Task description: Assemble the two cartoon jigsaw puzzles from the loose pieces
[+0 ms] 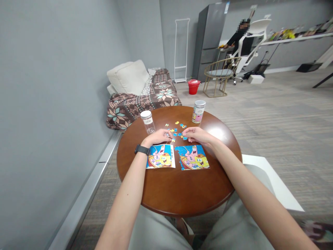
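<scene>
Loose jigsaw pieces (175,130), blue and yellow, lie scattered around the middle of the round table. My left hand (159,136), with a black band at the wrist, rests palm down at their left edge. Its fingers are curled together, with a small puzzle piece (173,140) at the tips. From the right, my right hand (198,135) pinches a blue piece (185,138) among the others; its fingers partly hide it. Nearer to me lies a mostly joined cartoon puzzle (194,158), uneven along its left side. Left of it is a printed picture sheet (161,157) with the same scene.
A clear jar (148,122) with a white lid stands behind my left hand. Another lidded jar (198,111), with a coloured label, stands at the back right of the wooden table (182,194). Beyond are a covered sofa (145,104), a red bin (193,87) and a seated person (238,36).
</scene>
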A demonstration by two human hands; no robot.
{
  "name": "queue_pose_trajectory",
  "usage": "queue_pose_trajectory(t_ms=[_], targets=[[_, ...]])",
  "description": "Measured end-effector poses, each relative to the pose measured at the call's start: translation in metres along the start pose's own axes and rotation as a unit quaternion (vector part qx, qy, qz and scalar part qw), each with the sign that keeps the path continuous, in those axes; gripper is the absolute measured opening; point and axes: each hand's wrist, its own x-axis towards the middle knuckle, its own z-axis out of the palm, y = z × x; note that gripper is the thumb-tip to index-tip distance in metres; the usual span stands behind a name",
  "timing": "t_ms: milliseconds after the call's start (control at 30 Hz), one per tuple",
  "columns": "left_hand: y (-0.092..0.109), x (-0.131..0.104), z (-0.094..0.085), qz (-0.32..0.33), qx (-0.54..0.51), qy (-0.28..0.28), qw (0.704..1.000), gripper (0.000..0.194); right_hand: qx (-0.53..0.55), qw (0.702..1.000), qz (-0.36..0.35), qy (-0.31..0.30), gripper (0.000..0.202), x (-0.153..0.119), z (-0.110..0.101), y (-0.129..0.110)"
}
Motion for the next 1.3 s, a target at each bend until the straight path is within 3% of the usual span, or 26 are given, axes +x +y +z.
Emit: queue_pose_trajectory(t_ms=[533,833,1300], targets=[[0.0065,-0.0031,-0.0008,0.003,0.041,-0.028,0.999,0.040,0.035,0.999,-0.001,0.004,0.018,0.0044,-0.0023,0.0072],[0.0029,-0.0016,0.0012,-0.023,0.032,-0.009,0.999,0.036,0.018,0.999,-0.031,0.003,0.027,0.0074,-0.0060,0.0091],[0.0082,-0.0018,0.0020,-0.050,0.018,-0.003,0.999,0.024,0.042,0.999,-0.022,-0.007,0.025,0.0046,-0.0038,0.0061]])
